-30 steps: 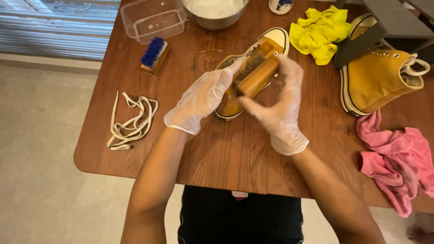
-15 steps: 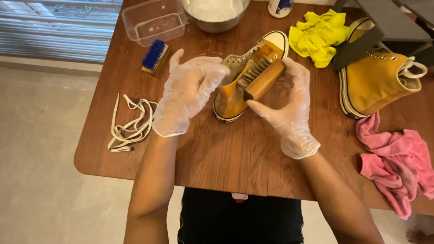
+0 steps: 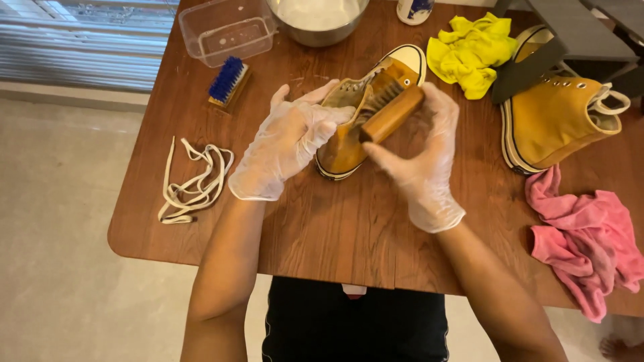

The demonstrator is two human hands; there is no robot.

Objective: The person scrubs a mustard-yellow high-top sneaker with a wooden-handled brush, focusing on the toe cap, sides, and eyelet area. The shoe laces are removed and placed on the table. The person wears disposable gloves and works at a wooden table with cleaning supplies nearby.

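Gloved left hand (image 3: 285, 144) steadies shoe (image 3: 349, 134); right hand (image 3: 422, 157) angles brush (image 3: 389, 114)

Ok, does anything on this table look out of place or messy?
Mostly a working mess. The shoelaces lie in a loose tangle near the table's left edge, and the pink cloth is crumpled at the right edge. The second yellow shoe lies tipped on its side. Nothing looks spilled or damaged.
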